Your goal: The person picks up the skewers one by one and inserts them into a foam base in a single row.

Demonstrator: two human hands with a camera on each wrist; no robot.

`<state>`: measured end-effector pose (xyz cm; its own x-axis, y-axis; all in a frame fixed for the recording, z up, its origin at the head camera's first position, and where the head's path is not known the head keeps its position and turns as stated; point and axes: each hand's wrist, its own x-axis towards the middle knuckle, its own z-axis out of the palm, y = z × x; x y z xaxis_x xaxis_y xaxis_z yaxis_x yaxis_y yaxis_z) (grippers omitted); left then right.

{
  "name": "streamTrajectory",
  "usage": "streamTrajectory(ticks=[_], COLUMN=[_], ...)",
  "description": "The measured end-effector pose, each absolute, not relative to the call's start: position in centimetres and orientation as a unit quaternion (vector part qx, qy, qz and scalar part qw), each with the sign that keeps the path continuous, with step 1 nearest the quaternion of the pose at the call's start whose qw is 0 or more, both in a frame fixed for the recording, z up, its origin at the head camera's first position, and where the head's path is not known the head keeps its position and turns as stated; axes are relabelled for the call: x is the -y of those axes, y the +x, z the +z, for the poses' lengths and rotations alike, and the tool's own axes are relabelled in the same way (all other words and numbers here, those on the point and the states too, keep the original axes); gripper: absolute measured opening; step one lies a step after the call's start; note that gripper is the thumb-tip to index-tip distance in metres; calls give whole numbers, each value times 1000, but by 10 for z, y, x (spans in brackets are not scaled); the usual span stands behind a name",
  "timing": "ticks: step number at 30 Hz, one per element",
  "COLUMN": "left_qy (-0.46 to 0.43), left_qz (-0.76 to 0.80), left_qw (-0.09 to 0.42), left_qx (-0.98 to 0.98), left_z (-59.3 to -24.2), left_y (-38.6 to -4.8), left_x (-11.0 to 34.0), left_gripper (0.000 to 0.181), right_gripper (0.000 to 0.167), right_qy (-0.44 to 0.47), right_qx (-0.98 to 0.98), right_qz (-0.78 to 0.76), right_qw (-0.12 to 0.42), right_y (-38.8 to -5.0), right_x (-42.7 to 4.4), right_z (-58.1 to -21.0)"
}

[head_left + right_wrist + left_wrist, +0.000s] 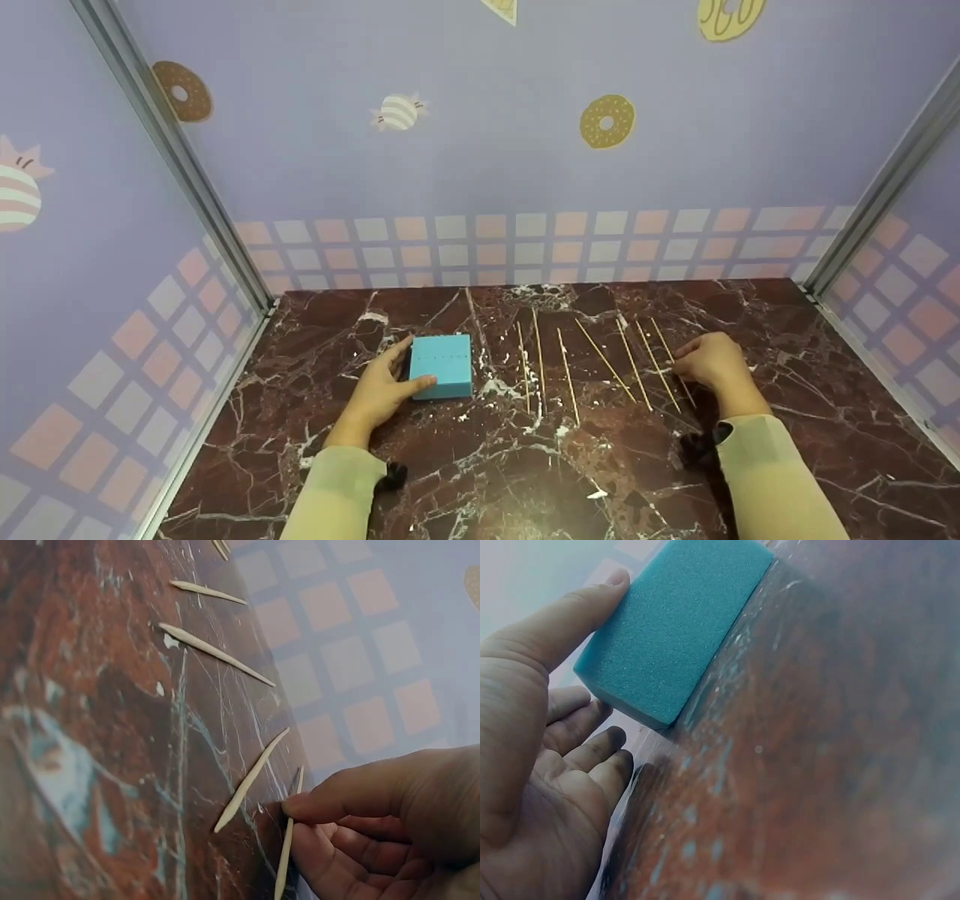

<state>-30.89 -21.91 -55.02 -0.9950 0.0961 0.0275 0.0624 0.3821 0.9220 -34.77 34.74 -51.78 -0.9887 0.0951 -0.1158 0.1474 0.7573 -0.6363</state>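
In the head view a light blue foam block (440, 367) with a row of small dark dots across its top sits on the marbled tabletop. My left hand (382, 386) holds it from the left side, thumb against the near edge, fingers along the far left side. The left wrist view shows the thumb touching the block (675, 630). To the right, my right hand (712, 366) pinches the rightmost thin wooden stick (663, 340) between thumb and forefinger. That stick (284, 862) has a tapered end in the right wrist view. Beside it lies another stick (247, 786).
Several more thin sticks (568, 375) lie spaced out between block and right hand, one slanting. White flecks dot the dark red marbled tabletop (525, 495). Patterned walls (495, 172) enclose the back and both sides, with metal posts (187, 172) at the corners.
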Motion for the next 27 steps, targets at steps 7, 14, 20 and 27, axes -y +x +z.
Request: streamTrajectory(ticks=[7, 14, 20, 27], left_qy=[49, 59, 65, 66], left_qz=[548, 540, 547, 542], left_qw=[10, 3, 5, 6], left_qx=[-835, -839, -834, -838], left_z=[-550, -549, -550, -548], left_y=[-309, -307, -307, -304], left_x=[218, 217, 215, 214], left_gripper=[106, 105, 106, 105], right_gripper=[45, 57, 27, 21], right_qy=[55, 47, 21, -9], right_qx=[-884, -798, -759, -716], right_qz=[-457, -587, -642, -696], right_qw=[85, 128, 106, 50], right_y=[-347, -348, -350, -345], right_x=[-350, -354, -343, -300], right_z=[-516, -518, -512, -492])
